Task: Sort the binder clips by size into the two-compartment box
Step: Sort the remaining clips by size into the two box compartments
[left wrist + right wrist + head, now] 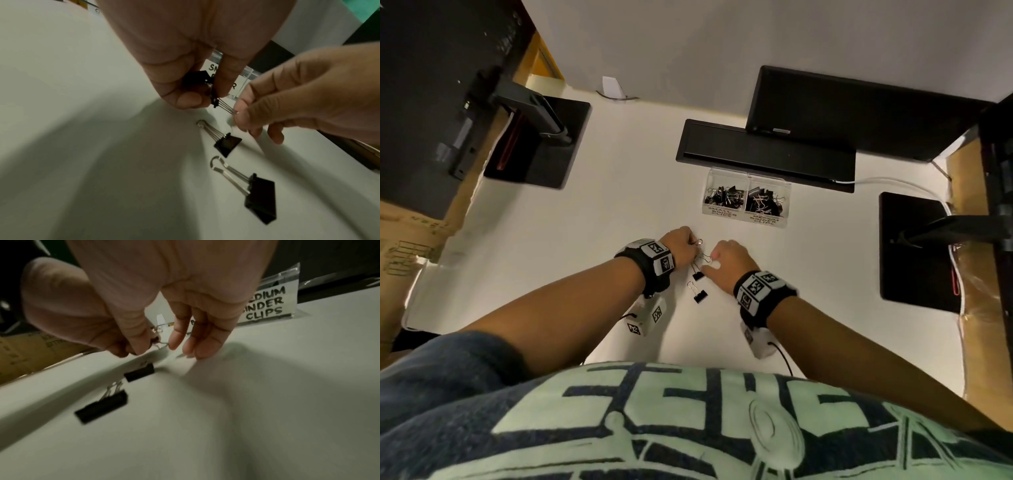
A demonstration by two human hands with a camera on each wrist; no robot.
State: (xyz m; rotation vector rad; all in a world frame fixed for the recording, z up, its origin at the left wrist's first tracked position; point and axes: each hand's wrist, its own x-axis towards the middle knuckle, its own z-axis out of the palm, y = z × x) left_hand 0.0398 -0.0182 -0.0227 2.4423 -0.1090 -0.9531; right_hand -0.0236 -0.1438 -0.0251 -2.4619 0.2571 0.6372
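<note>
From the head view, the left hand (pixel 681 244) and right hand (pixel 729 260) met over the white table (pixel 585 240), well short of the clear two-compartment box (pixel 746 219), already holding many clips.

The left wrist view showed more: left fingers pinched a small black binder clip with wire handles (pixel 205 84), the right fingertips (pixel 242 116) pinching its handle tip. A second small black clip (pixel 227 143) and a larger black clip (pixel 260 198) lay loose nearby. Light, stiff, springy steel, probably best taken by the body.

The right wrist view alone read the "MEDIUM BINDER CLIPS" label (pixel 267 303).
</note>
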